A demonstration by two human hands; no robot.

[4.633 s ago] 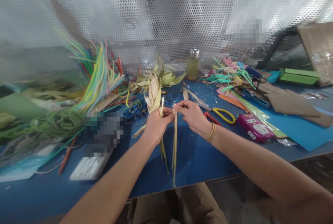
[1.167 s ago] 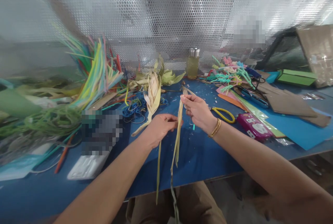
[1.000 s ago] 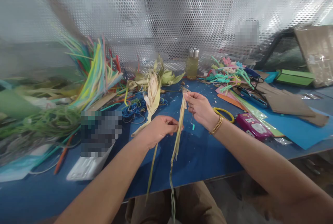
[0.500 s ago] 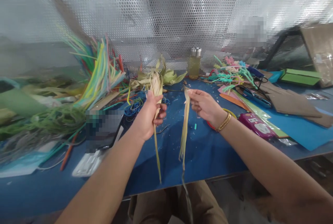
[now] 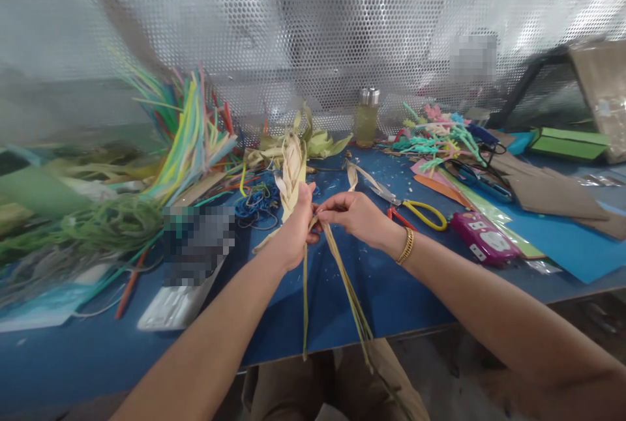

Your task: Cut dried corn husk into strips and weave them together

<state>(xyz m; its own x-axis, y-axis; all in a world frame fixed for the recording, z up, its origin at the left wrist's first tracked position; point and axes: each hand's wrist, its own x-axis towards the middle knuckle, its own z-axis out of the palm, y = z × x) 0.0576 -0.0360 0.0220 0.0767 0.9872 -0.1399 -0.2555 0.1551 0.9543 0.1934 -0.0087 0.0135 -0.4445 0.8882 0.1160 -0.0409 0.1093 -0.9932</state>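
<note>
My left hand (image 5: 295, 233) is closed around the lower part of a pale corn-husk bundle (image 5: 292, 170), which stands upright and looks braided on its front. A thin husk stem (image 5: 306, 300) hangs straight down below that hand. Right beside it, my right hand (image 5: 360, 219) pinches a husk strip (image 5: 346, 277) between thumb and fingers. The strip's long, narrow ends trail down past the table edge. The two hands' fingertips meet just under the bundle, so the exact contact there is partly hidden.
Scissors (image 5: 415, 211) with yellow and red handles lie behind my right wrist, near a purple case (image 5: 482, 238). More husks (image 5: 323, 145) and a bottle (image 5: 366, 118) stand at the back. Colourful pipe cleaners (image 5: 190, 141), blue wire (image 5: 257, 203) and a phone (image 5: 198, 245) are left; coloured paper (image 5: 562, 245) lies right.
My right hand has moved left and down with its husk strip, meeting my left hand beneath the bundle. The bundle's braided face now shows, and the scissors have come into view.
</note>
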